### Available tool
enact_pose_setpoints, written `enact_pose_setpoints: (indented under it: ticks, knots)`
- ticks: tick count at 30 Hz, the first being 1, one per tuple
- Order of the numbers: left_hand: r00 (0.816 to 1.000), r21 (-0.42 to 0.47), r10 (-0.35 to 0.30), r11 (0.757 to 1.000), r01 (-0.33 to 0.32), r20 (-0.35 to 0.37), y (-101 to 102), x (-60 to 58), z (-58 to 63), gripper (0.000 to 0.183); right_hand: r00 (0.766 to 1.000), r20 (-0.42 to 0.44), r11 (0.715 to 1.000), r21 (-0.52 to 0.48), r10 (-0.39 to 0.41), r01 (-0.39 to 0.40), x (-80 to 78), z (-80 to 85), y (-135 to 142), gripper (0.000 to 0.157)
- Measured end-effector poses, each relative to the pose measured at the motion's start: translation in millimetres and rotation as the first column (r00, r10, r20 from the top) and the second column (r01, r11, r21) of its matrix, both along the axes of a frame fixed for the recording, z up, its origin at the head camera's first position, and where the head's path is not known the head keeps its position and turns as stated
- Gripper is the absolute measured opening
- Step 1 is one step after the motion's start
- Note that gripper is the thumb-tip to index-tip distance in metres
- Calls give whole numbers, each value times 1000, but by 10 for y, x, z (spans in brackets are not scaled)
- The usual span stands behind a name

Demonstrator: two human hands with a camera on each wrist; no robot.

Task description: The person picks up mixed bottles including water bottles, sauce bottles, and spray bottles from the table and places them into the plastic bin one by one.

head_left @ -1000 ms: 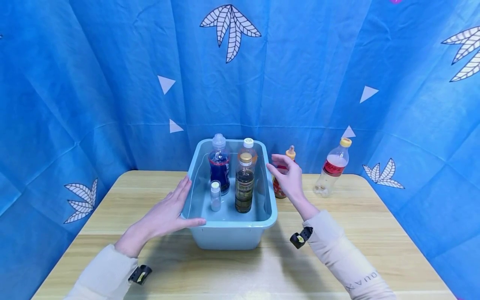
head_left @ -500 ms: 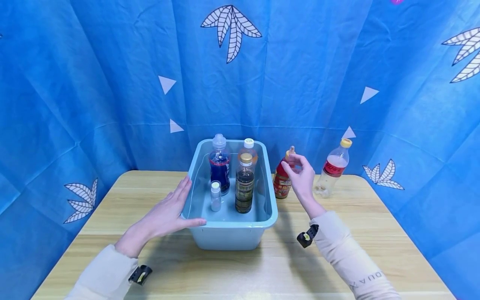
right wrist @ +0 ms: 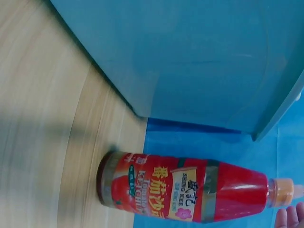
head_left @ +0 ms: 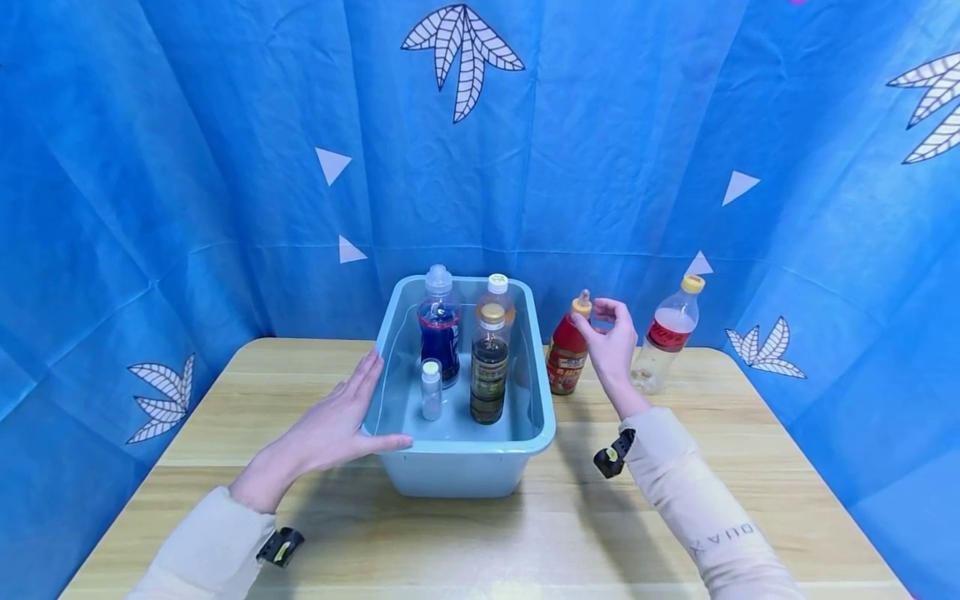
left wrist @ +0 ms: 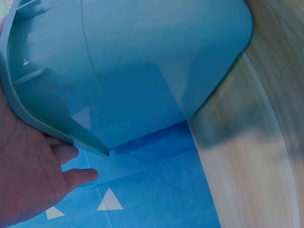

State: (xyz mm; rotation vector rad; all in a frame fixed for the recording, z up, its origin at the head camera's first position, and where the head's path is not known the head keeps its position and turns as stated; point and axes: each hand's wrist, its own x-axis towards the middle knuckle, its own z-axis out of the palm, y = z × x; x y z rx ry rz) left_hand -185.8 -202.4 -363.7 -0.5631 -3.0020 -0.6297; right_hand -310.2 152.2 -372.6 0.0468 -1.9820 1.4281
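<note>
Blue cloth backdrop (head_left: 615, 133). Light-blue rectangular plastic tub (head_left: 453, 477), containing: blue-liquid bottle (head_left: 439, 342), eleven o'clock; white-capped orange bottle (head_left: 498, 303), one; gold-capped dark bottle (head_left: 489, 371), four; small clear vial (head_left: 431, 394), seven. Red tapered ketchup bottle (right wrist: 185, 189), upright, tub's two o'clock. Left hand (head_left: 333, 429), fingers spread, on tub; right hand (head_left: 613, 346), fingers loosely curved, by bottle's top.

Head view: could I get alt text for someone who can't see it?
A person's left hand touches the rim of a blue tub holding four bottles. Their right hand is beside a red bottle on the wooden table; a yellow-capped bottle stands farther right.
</note>
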Motion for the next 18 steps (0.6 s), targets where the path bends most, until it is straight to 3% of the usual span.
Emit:
enact_pose_setpoints:
  ticks: [18]
  knots:
    - [1000,-6,-1,1000,1,-3,2,16,10,115,983,181,999,35,-35,29,-151,14,38,47]
